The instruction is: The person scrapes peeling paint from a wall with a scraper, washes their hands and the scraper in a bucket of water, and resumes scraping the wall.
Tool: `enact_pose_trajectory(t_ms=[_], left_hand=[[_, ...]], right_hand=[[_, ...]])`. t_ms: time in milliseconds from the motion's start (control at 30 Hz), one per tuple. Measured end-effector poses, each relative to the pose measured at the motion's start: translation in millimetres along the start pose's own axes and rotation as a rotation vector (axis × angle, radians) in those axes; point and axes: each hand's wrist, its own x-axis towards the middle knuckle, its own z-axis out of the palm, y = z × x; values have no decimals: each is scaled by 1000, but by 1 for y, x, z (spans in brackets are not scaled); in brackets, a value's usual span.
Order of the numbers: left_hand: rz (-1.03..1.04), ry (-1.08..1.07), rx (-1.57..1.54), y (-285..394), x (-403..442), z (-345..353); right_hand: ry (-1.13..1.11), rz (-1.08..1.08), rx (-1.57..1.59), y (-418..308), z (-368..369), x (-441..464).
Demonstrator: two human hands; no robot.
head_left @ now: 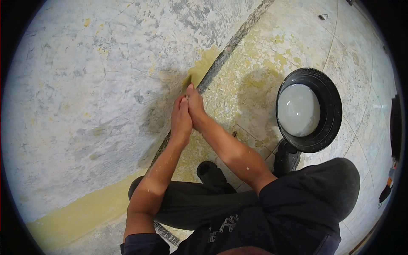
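Both of my hands are together at the foot of the wall (97, 93), just above the dark gap where it meets the floor. My left hand (180, 117) is closed, pressed against my right hand (196, 104), whose fingers are also closed. What they grip is mostly hidden; a small dark tip shows just beyond the fingers, against a patch of yellow paint (206, 63) low on the wall. Right of my hands, a black bucket (331, 114) stands on the floor with pale grey liquid (298, 109) inside.
Yellow flakes lie over the tiled floor (348, 80) beside the wall. A small metallic object (323, 17) is at the top right. My dark shoes (210, 173) and bent knees are below the bucket. A yellow band (85, 212) crosses the lower left wall.
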Motion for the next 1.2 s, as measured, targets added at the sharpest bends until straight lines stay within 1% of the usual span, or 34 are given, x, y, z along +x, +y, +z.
enact_pose_trajectory(t_ms=[67, 100, 133, 167, 267, 333, 400, 467, 533, 567, 600, 633, 700, 767, 800, 867, 900, 933, 1067, 1133, 1167, 1200], left_hand=[[-5, 29, -63, 2, -12, 1], [-82, 80, -186, 6, -20, 1], [-164, 131, -305, 7, -25, -1], [-167, 129, -302, 3, -27, -3], [-205, 131, -387, -7, -25, -14], [-272, 77, -469, -10, -23, -24], [-277, 95, -444, -11, -25, -29], [-299, 114, -414, -12, -28, -30], [-254, 164, -339, -8, -28, -27], [-264, 168, -340, -10, -24, -29], [-236, 121, -326, -12, -18, -31], [-207, 75, -311, -14, -16, -33], [-214, 78, -306, -17, -20, -34], [-193, 71, -298, -11, -21, -33], [-202, 111, -299, -7, -26, -31], [-236, 164, -291, -9, -32, -30], [-222, 179, -238, -12, -30, -28], [-205, 193, -187, -14, -27, -26], [-166, 169, -235, -18, -26, -27], [-192, 228, -313, -12, -27, -25], [-186, 230, -314, -9, -27, -25], [-194, 230, -252, -5, -26, -24]], right_hand=[[-79, 161, 88, 11, -4, -5], [-78, 162, 87, 19, -4, -7], [-77, 63, 46, 28, -2, -11], [-76, -39, 3, 35, -2, -13], [-86, -7, -41, 22, 3, -33], [-94, -11, -12, 35, 6, -34], [-93, -15, 16, 42, 7, -31], [-103, -103, -237, 49, 3, -31], [-77, -66, -236, 37, 9, -39], [-55, -36, -234, 33, 11, -40], [-53, -29, -239, 34, 12, -36], [-24, -39, -187, 35, 13, -33], [2, -50, -140, 44, 9, -33], [-50, -152, -289, 57, 5, -22], [-59, -167, -289, 55, 8, -18], [-51, -117, -235, 64, 6, -21], [-46, -104, -235, 62, 6, -26], [-65, -41, -156, 58, 5, -28], [-101, 110, 33, 35, 9, -38], [-102, 71, 13, 42, 9, -35], [-97, 39, -8, 45, 10, -34], [-104, 34, -8, 43, 12, -31]])
